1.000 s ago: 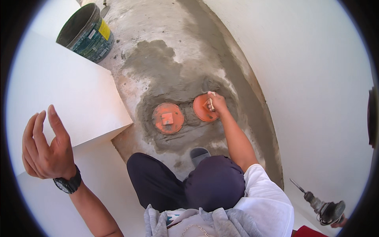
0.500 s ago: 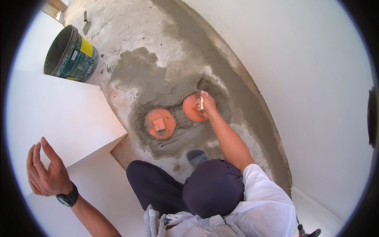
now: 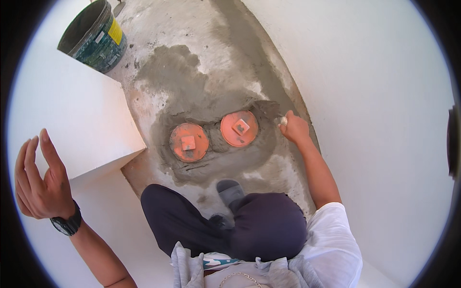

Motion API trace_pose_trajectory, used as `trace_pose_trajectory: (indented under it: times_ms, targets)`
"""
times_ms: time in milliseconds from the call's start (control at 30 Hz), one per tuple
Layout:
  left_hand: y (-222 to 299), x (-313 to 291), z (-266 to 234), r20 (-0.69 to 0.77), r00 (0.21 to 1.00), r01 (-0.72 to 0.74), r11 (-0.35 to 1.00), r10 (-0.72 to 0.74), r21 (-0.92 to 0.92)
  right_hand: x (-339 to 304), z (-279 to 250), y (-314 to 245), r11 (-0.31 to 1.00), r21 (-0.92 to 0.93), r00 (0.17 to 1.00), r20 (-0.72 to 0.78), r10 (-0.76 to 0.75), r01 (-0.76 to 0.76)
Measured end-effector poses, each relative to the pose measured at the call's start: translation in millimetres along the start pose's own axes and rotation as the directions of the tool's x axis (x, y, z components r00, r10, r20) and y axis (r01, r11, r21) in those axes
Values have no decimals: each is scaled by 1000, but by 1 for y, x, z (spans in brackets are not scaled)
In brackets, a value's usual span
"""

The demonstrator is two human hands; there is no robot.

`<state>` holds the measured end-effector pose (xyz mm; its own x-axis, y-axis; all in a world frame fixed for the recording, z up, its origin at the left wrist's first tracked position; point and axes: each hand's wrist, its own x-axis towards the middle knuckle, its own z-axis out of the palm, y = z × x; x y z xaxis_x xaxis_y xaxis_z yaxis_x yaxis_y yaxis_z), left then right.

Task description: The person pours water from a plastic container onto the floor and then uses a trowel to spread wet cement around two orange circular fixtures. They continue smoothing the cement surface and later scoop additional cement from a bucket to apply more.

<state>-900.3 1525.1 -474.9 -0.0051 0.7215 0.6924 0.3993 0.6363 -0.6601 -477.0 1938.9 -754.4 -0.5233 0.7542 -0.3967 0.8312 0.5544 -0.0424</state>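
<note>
My right hand (image 3: 296, 128) is closed around the pale handle of a trowel (image 3: 283, 121), right of two round orange caps set in wet grey mortar (image 3: 192, 86). The trowel's blade blends with the mortar, so its outline is hard to make out. The right cap (image 3: 230, 134) has a raised square in its middle, and so does the left cap (image 3: 180, 152); both are smeared with grey. My left hand (image 3: 45, 185), with a black watch at the wrist, is raised with fingers apart beside the white ledge (image 3: 91, 105), holding nothing.
A dark green bucket (image 3: 103, 50) with a yellow label stands behind the ledge. Part of another trowel (image 3: 119, 7) lies beyond it. A white wall (image 3: 374, 96) rises along the right. My grey sandal (image 3: 230, 192) is just below the mortar patch.
My right hand has moved right with the trowel, off the right cap, uncovering it. My left hand has shifted up and left in the picture. The view has tilted nearer, pushing the bucket upward.
</note>
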Motion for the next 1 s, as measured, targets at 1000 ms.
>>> trace_pose_trajectory:
  times_ms: [1000]
  targets:
    - [-7, -3, 3, -7, 999, -31, 999, 31, -27, -1, 81, -42, 994, 76, 971, -230, -62, 82]
